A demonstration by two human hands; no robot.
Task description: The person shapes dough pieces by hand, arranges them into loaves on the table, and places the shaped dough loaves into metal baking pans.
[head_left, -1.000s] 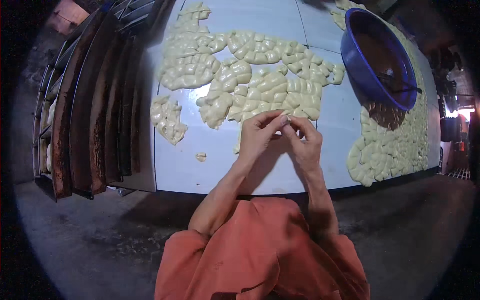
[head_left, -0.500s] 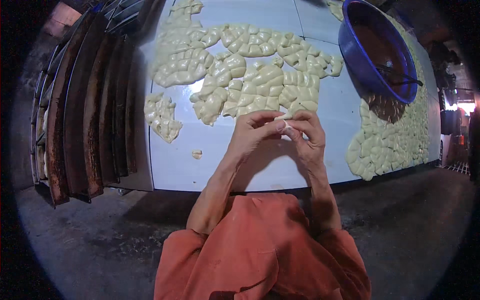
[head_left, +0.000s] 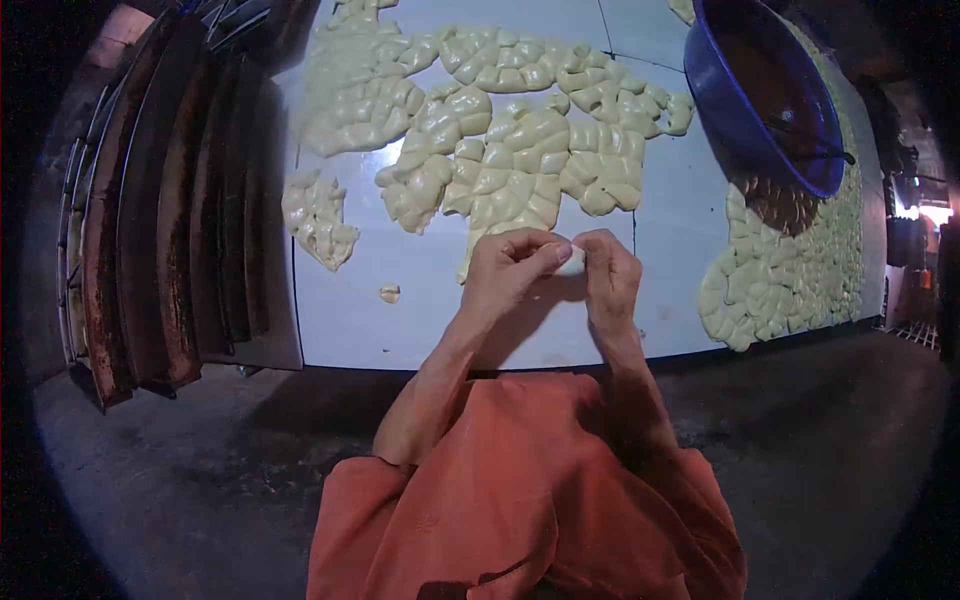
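Note:
Close together above the near part of the white table, my left hand (head_left: 508, 268) and my right hand (head_left: 612, 278) pinch a small pale piece of dough (head_left: 573, 263) between thumbs and fingertips. Most of that piece is hidden by the fingers. Just beyond my hands lies a broad layer of shiny, pale yellow dough pieces (head_left: 515, 160), pressed side by side. One strip of it reaches down beside my left hand. A smaller dough patch (head_left: 322, 222) and a single scrap (head_left: 389, 294) lie to the left.
At the far right a blue basin (head_left: 715, 95) holds something brown, with a dark handle resting in it. More dough pieces (head_left: 775, 270) cover the table's right side. Left of the white table (head_left: 400, 335) stand dark, rusty trays (head_left: 185, 220) in a rack. A concrete floor (head_left: 240, 440) shows nearby.
My right hand has turned more upright, its fingers now bunched at the dough piece. A dough strip formerly hidden behind my left hand shows more. The whole view has shifted slightly.

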